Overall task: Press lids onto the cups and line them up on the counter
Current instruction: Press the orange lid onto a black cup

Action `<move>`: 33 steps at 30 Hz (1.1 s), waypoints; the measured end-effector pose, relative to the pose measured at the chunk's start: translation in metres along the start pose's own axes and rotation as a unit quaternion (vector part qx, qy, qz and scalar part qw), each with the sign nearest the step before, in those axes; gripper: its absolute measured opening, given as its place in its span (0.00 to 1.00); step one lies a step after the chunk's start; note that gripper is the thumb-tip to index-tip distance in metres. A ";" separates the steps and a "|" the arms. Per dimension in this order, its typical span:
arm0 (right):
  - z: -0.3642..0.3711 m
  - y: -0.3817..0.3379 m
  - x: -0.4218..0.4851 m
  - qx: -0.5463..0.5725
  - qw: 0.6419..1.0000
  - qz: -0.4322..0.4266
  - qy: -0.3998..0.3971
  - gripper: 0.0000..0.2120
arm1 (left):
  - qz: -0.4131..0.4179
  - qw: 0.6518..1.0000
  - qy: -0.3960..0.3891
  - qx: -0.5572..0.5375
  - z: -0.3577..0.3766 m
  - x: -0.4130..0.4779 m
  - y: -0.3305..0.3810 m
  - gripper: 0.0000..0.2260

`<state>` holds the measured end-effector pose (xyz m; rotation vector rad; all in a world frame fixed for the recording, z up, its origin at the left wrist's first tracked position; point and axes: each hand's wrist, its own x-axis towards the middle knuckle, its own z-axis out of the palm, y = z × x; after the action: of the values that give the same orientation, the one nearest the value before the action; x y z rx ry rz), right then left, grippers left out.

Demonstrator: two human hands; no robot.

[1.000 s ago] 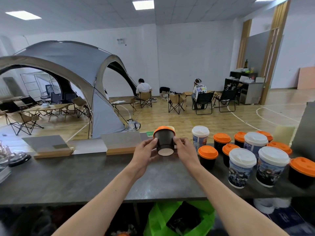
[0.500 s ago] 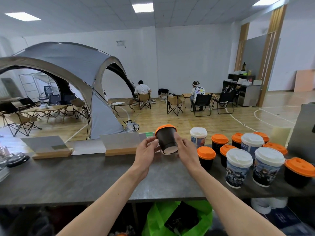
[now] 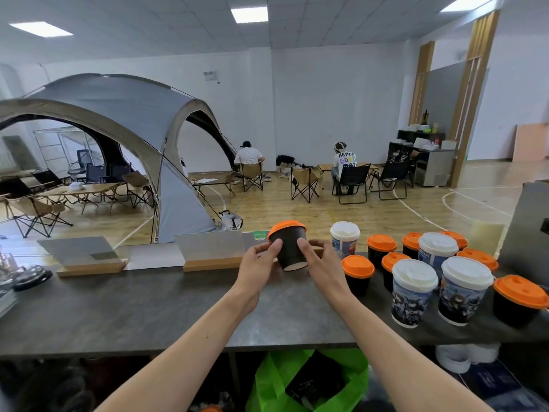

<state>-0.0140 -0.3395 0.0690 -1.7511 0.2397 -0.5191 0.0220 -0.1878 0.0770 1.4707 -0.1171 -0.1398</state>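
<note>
Orange-lidded black cup (image 3: 289, 251) is held tilted just over the table (image 3: 148, 307), left hand (image 3: 258, 269) and right hand (image 3: 322, 267) both curled round its sides; other lidded cups (image 3: 414, 289) stand at three o'clock.

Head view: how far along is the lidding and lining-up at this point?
Done: the orange-lidded cups and white-lidded cups stand capped on the counter, bunched rather than in one line. In hand: left hand and right hand hold a tilted black cup with its orange lid on. Left: setting it down and, probably, straightening the group. No unlidded cup shows.
</note>
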 end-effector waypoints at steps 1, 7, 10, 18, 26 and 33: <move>0.000 0.001 0.000 0.006 1.000 -0.001 0.002 0.23 | 0.002 1.000 0.002 -0.007 0.000 0.000 0.000 0.15; -0.004 0.000 -0.001 -0.003 0.999 -0.015 0.041 0.14 | 0.045 0.999 0.013 0.023 0.001 -0.003 0.000 0.11; -0.007 0.000 -0.002 -0.010 0.998 -0.027 0.050 0.09 | 0.062 0.997 0.012 0.036 0.002 -0.006 -0.001 0.10; -0.013 0.004 -0.009 -0.016 0.998 -0.034 0.053 0.17 | 0.101 0.993 0.023 0.054 0.006 -0.011 -0.003 0.12; -0.024 0.011 -0.013 -0.050 0.997 -0.029 0.048 0.15 | 0.135 0.987 0.021 0.088 0.011 -0.011 -0.011 0.17; -0.044 0.044 -0.037 -0.229 0.969 -0.093 -0.011 0.39 | 0.131 0.970 -0.034 0.200 0.029 -0.015 -0.040 0.23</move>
<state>-0.0617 -0.3728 0.0266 -2.2433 0.1895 -0.6147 0.0015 -0.2179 0.0403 1.8357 -0.4131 0.0526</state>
